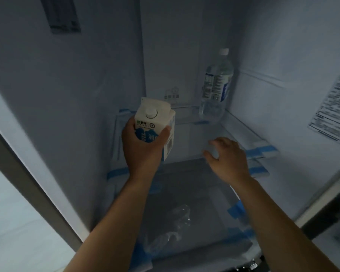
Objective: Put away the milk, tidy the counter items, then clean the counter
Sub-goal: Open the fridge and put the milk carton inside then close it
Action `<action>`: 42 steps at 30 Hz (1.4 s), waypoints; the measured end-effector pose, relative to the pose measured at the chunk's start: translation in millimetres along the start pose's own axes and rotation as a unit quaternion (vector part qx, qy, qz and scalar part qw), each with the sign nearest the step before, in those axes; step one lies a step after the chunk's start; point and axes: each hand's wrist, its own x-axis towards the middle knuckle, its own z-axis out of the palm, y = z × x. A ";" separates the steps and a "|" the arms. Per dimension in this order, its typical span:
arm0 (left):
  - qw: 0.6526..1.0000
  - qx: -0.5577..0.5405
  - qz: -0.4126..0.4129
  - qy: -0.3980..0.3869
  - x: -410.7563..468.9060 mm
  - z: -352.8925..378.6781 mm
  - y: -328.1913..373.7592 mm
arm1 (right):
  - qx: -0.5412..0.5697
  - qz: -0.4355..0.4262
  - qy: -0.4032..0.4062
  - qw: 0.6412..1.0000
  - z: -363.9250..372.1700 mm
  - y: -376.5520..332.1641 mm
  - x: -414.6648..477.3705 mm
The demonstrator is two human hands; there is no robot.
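Note:
I look into an open, dim fridge. My left hand grips a white milk carton with a round cap and blue print, held upright over the left part of a glass shelf. My right hand hovers over the shelf's front edge to the right of the carton, fingers spread and holding nothing.
A clear water bottle with a white cap stands at the shelf's back right. Blue tape strips hold the shelf edges. A lower drawer cover carries crumpled clear plastic. A label sticker is on the right wall.

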 end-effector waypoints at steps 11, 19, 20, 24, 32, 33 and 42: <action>0.998 0.055 0.033 0.002 30.6 23.4 -12.1 | 0.029 -0.012 0.012 0.999 -1.3 0.2 -0.6; 0.990 0.106 0.091 0.025 19.8 17.4 7.0 | 0.056 0.038 0.058 0.996 -21.2 -3.3 -29.5; 0.989 0.095 0.112 0.029 17.2 17.7 12.9 | 0.055 0.054 0.080 0.994 -27.3 -4.3 -35.0; 0.972 0.052 0.227 0.005 -3.1 29.2 32.0 | 0.031 0.069 0.138 0.988 -72.8 -9.6 -57.6; 0.870 -0.142 0.200 -0.427 -111.3 77.4 69.3 | -0.052 0.147 0.239 0.959 -164.3 -4.0 -170.2; 0.849 -0.141 0.223 -0.458 -129.3 82.4 70.4 | -0.066 0.160 0.242 0.955 -171.4 -1.2 -190.5; 0.646 -0.115 0.411 -0.633 -264.9 88.2 99.4 | -0.114 0.332 0.246 0.903 -219.4 9.8 -344.7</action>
